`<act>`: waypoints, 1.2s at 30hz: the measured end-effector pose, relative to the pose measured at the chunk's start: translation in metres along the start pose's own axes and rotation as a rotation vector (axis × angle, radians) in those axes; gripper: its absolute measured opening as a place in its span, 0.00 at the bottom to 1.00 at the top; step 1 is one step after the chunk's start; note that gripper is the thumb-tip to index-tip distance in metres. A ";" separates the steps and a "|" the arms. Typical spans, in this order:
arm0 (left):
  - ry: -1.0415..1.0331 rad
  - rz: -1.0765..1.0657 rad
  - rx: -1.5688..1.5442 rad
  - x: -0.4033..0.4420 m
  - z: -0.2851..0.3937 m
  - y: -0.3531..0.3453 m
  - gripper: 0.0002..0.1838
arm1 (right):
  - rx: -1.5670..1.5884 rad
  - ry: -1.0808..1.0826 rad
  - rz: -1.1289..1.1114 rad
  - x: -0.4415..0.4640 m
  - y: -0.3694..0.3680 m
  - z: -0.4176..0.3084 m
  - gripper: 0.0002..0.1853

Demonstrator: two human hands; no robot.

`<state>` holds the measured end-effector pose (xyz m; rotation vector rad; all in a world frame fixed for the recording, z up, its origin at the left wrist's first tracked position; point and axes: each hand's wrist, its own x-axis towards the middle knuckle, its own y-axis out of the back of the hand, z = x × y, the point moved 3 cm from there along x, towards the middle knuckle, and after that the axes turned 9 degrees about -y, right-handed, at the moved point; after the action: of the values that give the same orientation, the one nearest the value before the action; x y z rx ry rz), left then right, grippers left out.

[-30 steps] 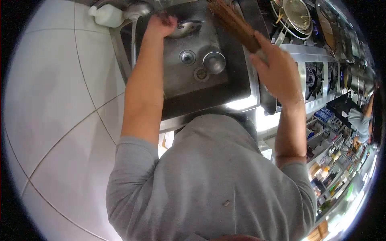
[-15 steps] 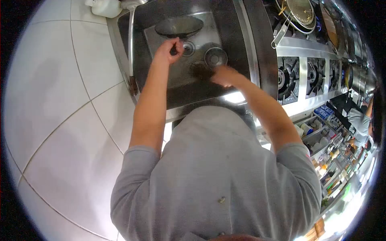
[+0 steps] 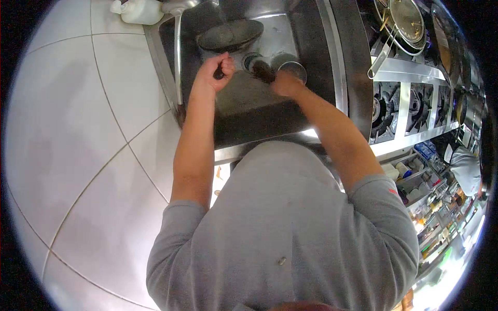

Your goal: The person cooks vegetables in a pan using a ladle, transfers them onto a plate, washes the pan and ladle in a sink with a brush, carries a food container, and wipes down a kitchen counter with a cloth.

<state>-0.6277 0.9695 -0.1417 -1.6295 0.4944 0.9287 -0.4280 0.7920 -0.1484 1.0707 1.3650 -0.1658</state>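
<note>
Head: two hands [image 3: 217,73] [image 3: 287,84], one pan [image 3: 231,35]

Metal sink [image 3: 236,101]: dark pan [image 3: 231,35] near back, round container [image 3: 290,66] right of drain [image 3: 249,59].

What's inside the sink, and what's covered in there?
Inside the sink: a dark pan, a drain, a round metal container and a brush in the right hand. The left hand grips a dark handle. What lies beneath the pan and brush is hidden.
</note>
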 end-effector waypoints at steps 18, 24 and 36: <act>-0.524 0.109 1.143 -0.091 -0.138 0.021 0.15 | 0.680 0.188 0.061 -0.148 0.092 0.025 0.24; -0.526 0.095 1.277 -0.124 -0.176 0.035 0.09 | 0.472 -0.009 0.115 -0.070 0.079 0.017 0.22; -0.522 0.040 1.123 -0.174 -0.182 0.064 0.10 | 0.553 0.387 -0.186 -0.130 0.060 -0.017 0.29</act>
<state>-0.7227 0.7528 -0.0360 -0.3476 0.5307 0.8178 -0.4359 0.7761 -0.0053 1.4853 1.8283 -0.5166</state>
